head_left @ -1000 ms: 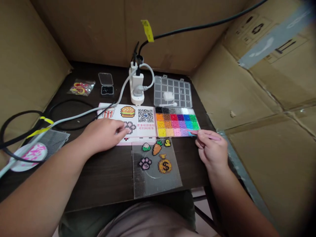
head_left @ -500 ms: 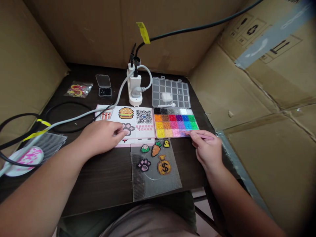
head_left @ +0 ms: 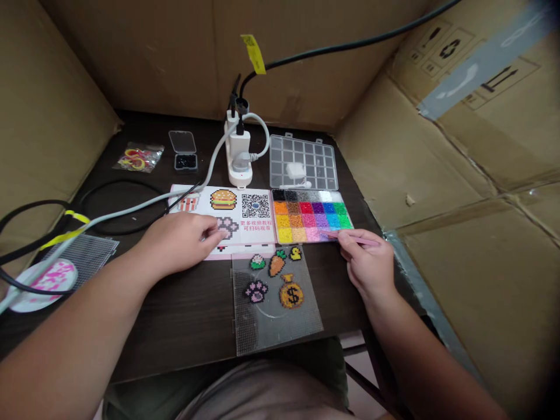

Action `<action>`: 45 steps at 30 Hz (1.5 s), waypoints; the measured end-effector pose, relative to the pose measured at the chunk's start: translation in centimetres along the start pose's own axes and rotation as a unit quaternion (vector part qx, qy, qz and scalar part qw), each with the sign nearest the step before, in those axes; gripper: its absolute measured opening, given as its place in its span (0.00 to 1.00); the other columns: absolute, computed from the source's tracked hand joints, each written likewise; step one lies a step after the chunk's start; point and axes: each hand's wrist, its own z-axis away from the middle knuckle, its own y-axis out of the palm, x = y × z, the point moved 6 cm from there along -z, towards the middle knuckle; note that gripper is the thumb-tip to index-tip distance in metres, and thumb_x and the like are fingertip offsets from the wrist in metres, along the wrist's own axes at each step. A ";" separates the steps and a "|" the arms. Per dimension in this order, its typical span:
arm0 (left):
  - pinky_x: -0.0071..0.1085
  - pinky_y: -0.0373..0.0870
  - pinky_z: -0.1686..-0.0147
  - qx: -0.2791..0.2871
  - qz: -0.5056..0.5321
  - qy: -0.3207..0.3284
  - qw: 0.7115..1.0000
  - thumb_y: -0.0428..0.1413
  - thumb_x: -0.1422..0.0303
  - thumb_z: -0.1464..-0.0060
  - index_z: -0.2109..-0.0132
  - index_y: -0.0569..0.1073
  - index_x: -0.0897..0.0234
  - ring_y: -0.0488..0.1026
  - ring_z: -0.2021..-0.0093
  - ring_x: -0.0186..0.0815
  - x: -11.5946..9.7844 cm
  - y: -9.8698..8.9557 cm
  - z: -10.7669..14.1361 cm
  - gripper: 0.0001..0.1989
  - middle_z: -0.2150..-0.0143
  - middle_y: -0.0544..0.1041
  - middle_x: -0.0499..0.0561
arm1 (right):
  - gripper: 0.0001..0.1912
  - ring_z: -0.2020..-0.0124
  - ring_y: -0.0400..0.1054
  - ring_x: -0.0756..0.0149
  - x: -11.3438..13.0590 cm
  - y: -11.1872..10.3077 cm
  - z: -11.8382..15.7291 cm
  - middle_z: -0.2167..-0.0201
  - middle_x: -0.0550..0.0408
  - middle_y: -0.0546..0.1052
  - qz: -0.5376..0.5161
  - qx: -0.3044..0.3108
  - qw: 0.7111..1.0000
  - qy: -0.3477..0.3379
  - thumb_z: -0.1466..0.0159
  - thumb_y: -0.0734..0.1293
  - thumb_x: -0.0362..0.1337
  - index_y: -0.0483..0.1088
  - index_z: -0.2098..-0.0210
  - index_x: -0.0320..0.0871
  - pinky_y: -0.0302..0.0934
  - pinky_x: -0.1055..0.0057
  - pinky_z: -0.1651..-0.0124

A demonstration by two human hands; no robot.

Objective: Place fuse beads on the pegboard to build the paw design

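My right hand (head_left: 370,256) pinches pink tweezers (head_left: 365,241), their tips over the lower right cells of the bead box (head_left: 311,217), which is sorted by colour. My left hand (head_left: 188,239) rests on the pattern sheet (head_left: 258,233), thumb and fingertips close together beside the printed paw; whether anything is between them is hidden. Nearer me, a clear pegboard (head_left: 280,329) carries bead figures: a paw (head_left: 256,291), a money bag (head_left: 291,293), a carrot (head_left: 277,264), a duck (head_left: 296,253) and a green and white piece (head_left: 258,262).
Behind the sheet stands a white power strip (head_left: 240,157) with cables. The box's clear lid (head_left: 304,163) holds a white item. At left lie a small black-bead box (head_left: 186,162), a plastic bag (head_left: 139,157), a white dish (head_left: 26,297) and a grid board (head_left: 94,254). Cardboard walls surround the table.
The view has shifted very slightly. Both hands, the tweezers and the bead figures keep practically the same places.
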 end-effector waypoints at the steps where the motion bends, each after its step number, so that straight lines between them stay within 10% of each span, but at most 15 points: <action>1: 0.38 0.55 0.69 0.000 0.000 0.000 1.000 0.51 0.51 0.38 0.73 0.69 0.55 0.70 0.71 0.44 0.0 0.0 0.0 0.19 0.74 0.75 0.52 | 0.18 0.83 0.66 0.71 0.0 0.0 0.0 0.76 0.49 0.84 0.005 0.006 1.000 -0.009 0.53 0.85 0.47 0.81 0.74 0.42 0.56 0.74 0.82; 45: 0.39 0.56 0.68 0.013 -0.013 0.005 1.000 0.48 0.49 0.37 0.71 0.70 0.55 0.71 0.68 0.45 0.1 0.3 -0.1 0.20 0.71 0.77 0.54 | 0.15 0.82 0.69 0.69 0.3 0.5 -0.1 0.76 0.49 0.85 0.010 0.020 1.000 -0.019 0.53 0.85 0.45 0.82 0.74 0.43 0.59 0.73 0.81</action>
